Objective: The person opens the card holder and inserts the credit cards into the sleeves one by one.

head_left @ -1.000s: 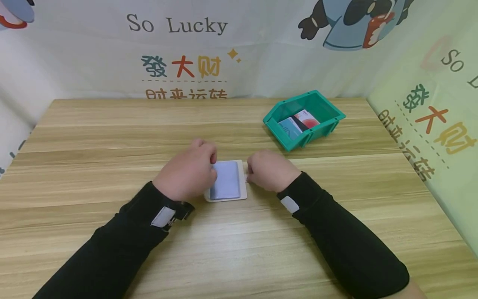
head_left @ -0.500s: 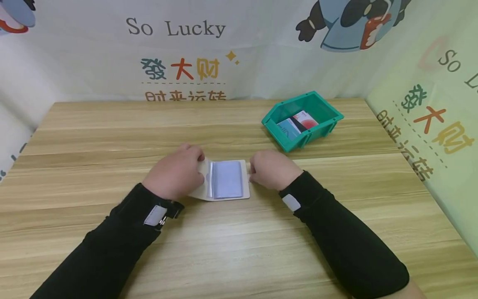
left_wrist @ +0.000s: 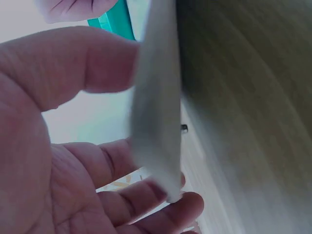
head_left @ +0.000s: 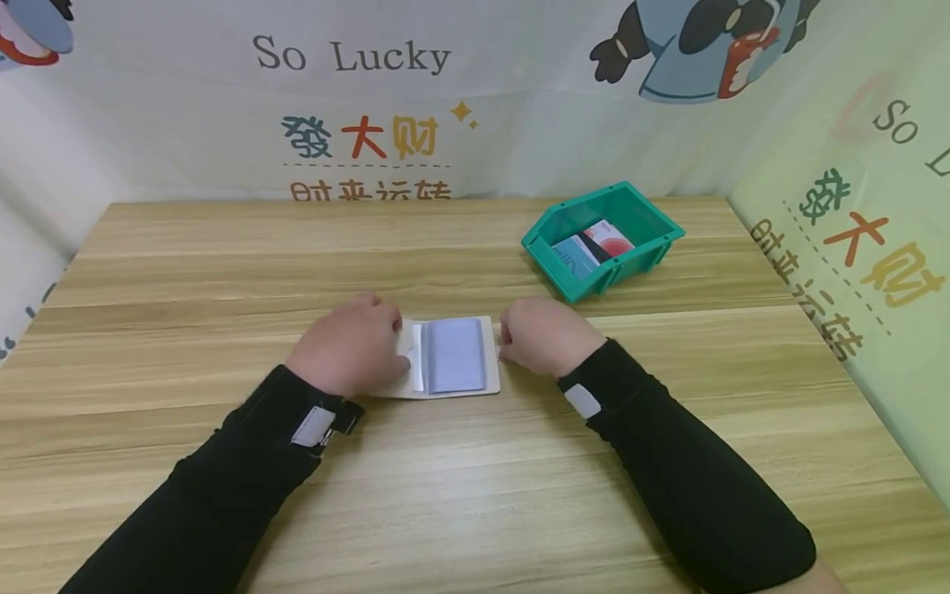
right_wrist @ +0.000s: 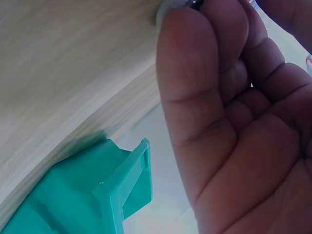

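A small cream card holder (head_left: 493, 367) lies spread open on the table, a pale lavender clear-sleeved insert (head_left: 456, 355) on its right half. My left hand (head_left: 349, 346) holds the left cover flap; in the left wrist view its thumb presses one face of the flap (left_wrist: 158, 112) and the fingers are behind it. A small dark stud (left_wrist: 184, 128) shows past the flap. At the opposite edge my right hand (head_left: 547, 337) has its fingers curled, pinching a short pale tab (right_wrist: 168, 10) with a shiny metal piece by the fingertips, partly hidden.
A green plastic bin (head_left: 604, 239) stands behind and to the right of the right hand. Inside it are a blue and black card or box (head_left: 576, 256) and a white and red one (head_left: 610, 238). A printed cloth backdrop (head_left: 519, 124) borders the wood-grain table (head_left: 475, 495).
The left hand has moved left, swinging the cover flap outward and baring the fold beside the insert. The right hand and card holder have shifted very slightly right.
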Motion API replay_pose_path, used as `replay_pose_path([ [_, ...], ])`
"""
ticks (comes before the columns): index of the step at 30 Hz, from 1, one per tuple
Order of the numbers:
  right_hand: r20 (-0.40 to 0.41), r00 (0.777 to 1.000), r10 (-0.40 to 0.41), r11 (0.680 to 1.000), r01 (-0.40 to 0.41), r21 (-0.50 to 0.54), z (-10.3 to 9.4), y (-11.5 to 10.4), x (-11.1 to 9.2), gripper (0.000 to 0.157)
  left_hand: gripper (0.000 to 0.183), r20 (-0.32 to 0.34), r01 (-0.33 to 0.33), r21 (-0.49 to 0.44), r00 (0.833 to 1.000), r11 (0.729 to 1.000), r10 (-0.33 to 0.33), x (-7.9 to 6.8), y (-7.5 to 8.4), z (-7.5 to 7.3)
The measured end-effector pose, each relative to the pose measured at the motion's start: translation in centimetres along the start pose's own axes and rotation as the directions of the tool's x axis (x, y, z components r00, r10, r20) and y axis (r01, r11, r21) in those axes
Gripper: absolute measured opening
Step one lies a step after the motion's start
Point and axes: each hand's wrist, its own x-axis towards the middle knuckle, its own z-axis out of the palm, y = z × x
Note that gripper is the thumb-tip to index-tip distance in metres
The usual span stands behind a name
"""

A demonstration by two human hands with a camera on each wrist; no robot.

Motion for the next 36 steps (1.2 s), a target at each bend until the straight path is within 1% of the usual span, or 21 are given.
replay_pose_path([
  [4,-0.004,1.0,-0.004,1.0,0.004,-0.007,-0.1,0.0,-0.1,0.018,0.043,0.01,-0.009,0.011,1.0,1.0,0.009,0.1,0.0,0.4],
  [11,-0.009,1.0,0.002,1.0,-0.002,-0.009,0.0,0.1,0.0,0.017,0.046,0.05,-0.006,-0.011,0.999,1.0,0.007,0.2,0.1,0.8],
  [14,-0.011,1.0,0.008,1.0,-0.008,0.003,0.1,0.1,0.0,0.021,0.048,0.058,0.0,-0.016,0.998,1.0,0.001,0.3,0.2,0.9],
  [16,-0.03,0.999,0.016,1.0,-0.015,0.017,0.1,0.2,0.0,0.024,0.05,0.059,0.001,-0.015,0.998,1.0,0.0,0.2,0.2,0.9],
  [18,-0.077,0.996,0.033,0.999,-0.03,0.032,-0.1,0.3,0.1,0.023,0.052,0.06,0.003,-0.011,0.998,1.0,-0.002,0.3,0.2,1.0],
  [20,-0.156,0.986,0.06,0.998,-0.055,0.035,-0.3,0.5,0.1,0.02,0.053,0.061,0.006,-0.009,0.998,1.0,-0.005,0.3,0.2,1.0],
  [21,-0.199,0.976,0.083,0.996,-0.077,0.037,-0.4,0.7,0.1,0.021,0.053,0.063,0.007,-0.009,0.998,1.0,-0.007,0.3,0.2,1.0],
  [23,-0.271,0.952,0.141,0.99,-0.133,0.048,-0.5,1.0,0.1,0.034,0.052,0.066,0.009,-0.012,0.998,1.0,-0.008,0.3,0.2,1.0],
  [25,-0.314,0.928,0.202,0.979,-0.193,0.062,-0.5,1.3,0.1,0.048,0.052,0.067,0.009,-0.012,0.998,1.0,-0.008,0.3,0.2,1.0],
  [27,-0.321,0.912,0.257,0.966,-0.244,0.08,-0.5,1.6,0.2,0.057,0.053,0.066,0.008,-0.013,0.998,1.0,-0.007,0.3,0.3,1.0],
  [29,-0.311,0.906,0.288,0.958,-0.275,0.086,-0.4,1.8,0.2,0.062,0.055,0.065,0.009,-0.013,0.998,1.0,-0.008,0.3,0.3,1.0],
  [31,-0.299,0.906,0.301,0.954,-0.289,0.085,-0.4,2.1,0.2,0.064,0.056,0.066,0.01,-0.015,0.998,1.0,-0.009,0.3,0.4,1.0],
  [36,-0.283,0.911,0.301,0.953,-0.295,0.064,-0.4,2.4,0.3,0.061,0.057,0.069,0.009,-0.021,0.998,1.0,-0.008,0.3,0.3,1.0],
])
